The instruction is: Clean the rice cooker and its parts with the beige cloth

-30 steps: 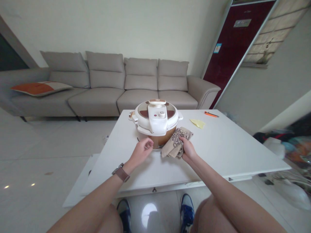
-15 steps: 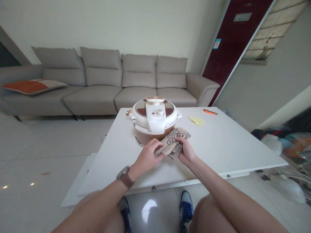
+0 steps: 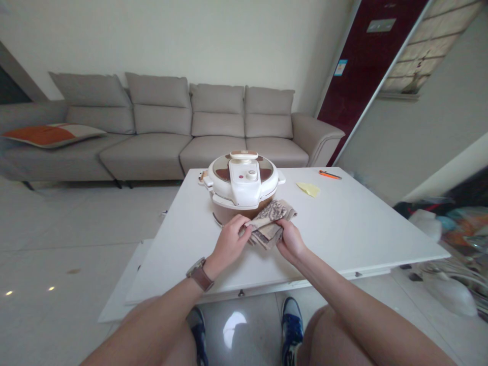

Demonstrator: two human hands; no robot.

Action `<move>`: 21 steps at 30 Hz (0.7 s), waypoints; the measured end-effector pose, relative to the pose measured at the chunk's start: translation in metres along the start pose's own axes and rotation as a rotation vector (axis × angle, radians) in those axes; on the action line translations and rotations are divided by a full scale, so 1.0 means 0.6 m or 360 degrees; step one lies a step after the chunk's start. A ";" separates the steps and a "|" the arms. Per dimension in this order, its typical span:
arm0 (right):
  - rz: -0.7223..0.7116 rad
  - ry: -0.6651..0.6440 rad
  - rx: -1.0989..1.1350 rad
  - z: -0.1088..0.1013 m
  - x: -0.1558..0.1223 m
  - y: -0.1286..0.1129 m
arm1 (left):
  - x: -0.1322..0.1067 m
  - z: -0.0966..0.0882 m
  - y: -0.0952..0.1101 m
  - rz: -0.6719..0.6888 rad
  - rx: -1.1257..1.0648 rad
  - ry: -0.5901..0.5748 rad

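From where I stand: both hands are on one item, a beige patterned fabric cloth [image 3: 271,217], loosely folded, layers fanning out at its lower edge. It lies between the two sets of fingers, just in front of a round white-and-brown electric cooker [image 3: 246,189].

Left hand [image 3: 230,238]: fingers curled, thumb and fingertips nearly closed at the cloth's near-left end. Right hand [image 3: 292,241]: thumb over the top, fingers beneath, closed on the right end. How firm either pinch is, I cannot tell.

Handling, my judgement: pinch every layer together at each end, since loose lower folds could slip out. Light, even tension between the fingertips should flatten the bundle. The cooker sits just beyond the left fingers; small wrist movements seem safest there. The white rectangular table [image 3: 343,229] leaves room to the right of the right fingers.
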State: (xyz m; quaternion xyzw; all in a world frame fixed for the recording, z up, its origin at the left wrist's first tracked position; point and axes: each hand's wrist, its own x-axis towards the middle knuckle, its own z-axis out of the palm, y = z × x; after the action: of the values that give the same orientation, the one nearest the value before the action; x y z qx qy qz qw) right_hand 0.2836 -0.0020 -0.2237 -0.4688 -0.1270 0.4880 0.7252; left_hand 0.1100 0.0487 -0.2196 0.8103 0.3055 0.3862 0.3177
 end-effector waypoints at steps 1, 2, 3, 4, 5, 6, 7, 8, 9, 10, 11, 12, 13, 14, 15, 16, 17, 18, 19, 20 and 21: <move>-0.0008 0.0012 -0.0016 0.000 -0.002 0.002 | 0.000 -0.001 0.000 -0.0029 -0.0021 0.0032; -0.0014 0.0016 -0.0042 -0.001 -0.003 0.004 | 0.001 -0.002 0.001 -0.0062 -0.0047 0.0064; -0.0019 0.0014 -0.0074 -0.002 -0.005 0.005 | 0.001 -0.003 0.002 -0.0095 -0.0079 0.0095; -0.0022 0.0009 -0.0107 -0.003 -0.006 0.006 | 0.002 -0.004 0.003 -0.0128 -0.0118 0.0124; -0.0022 0.0007 -0.0136 -0.004 -0.008 0.006 | 0.002 -0.005 0.005 -0.0160 -0.0168 0.0154; -0.0014 0.0010 -0.0163 -0.004 -0.010 0.006 | 0.003 -0.006 0.007 -0.0190 -0.0224 0.0181; 0.0000 0.0012 -0.0189 -0.005 -0.013 0.006 | 0.003 -0.008 0.008 -0.0216 -0.0275 0.0207; 0.0020 0.0008 -0.0214 -0.005 -0.016 0.005 | 0.004 -0.009 0.009 -0.0236 -0.0314 0.0231; 0.0041 -0.0003 -0.0240 -0.005 -0.018 0.003 | 0.004 -0.010 0.011 -0.0251 -0.0337 0.0253; 0.0060 -0.0018 -0.0265 -0.006 -0.020 0.002 | 0.005 -0.012 0.012 -0.0261 -0.0343 0.0272; 0.0079 -0.0030 -0.0286 -0.006 -0.022 0.001 | 0.006 -0.014 0.013 -0.0265 -0.0339 0.0288; 0.0094 -0.0037 -0.0297 -0.007 -0.023 0.000 | 0.006 -0.016 0.013 -0.0267 -0.0325 0.0303; 0.0103 -0.0034 -0.0298 -0.008 -0.024 -0.001 | 0.007 -0.018 0.014 -0.0270 -0.0307 0.0318; 0.0104 -0.0030 -0.0292 -0.009 -0.023 -0.002 | 0.008 -0.021 0.014 -0.0275 -0.0290 0.0332; 0.0098 -0.0031 -0.0283 -0.011 -0.022 -0.002 | 0.009 -0.024 0.014 -0.0281 -0.0275 0.0346; 0.0086 -0.0040 -0.0274 -0.013 -0.021 -0.003 | 0.010 -0.026 0.013 -0.0285 -0.0266 0.0359; 0.0073 -0.0052 -0.0269 -0.016 -0.020 -0.004 | 0.011 -0.028 0.013 -0.0287 -0.0263 0.0371; 0.0068 -0.0063 -0.0272 -0.019 -0.019 -0.005 | 0.013 -0.030 0.011 -0.0286 -0.0266 0.0382; 0.0077 -0.0078 -0.0283 -0.022 -0.019 -0.008 | 0.014 -0.031 0.010 -0.0282 -0.0275 0.0391; 0.0099 -0.0094 -0.0303 -0.026 -0.019 -0.011 | 0.015 -0.032 0.008 -0.0279 -0.0281 0.0403; 0.0135 -0.0113 -0.0332 -0.029 -0.019 -0.016 | 0.016 -0.033 0.007 -0.0277 -0.0283 0.0415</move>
State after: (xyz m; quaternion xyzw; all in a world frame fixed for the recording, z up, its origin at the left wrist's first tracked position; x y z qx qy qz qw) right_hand 0.2948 -0.0220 -0.2222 -0.5290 -0.1830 0.5186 0.6463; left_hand 0.0999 0.0584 -0.2025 0.6926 0.3777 0.4845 0.3781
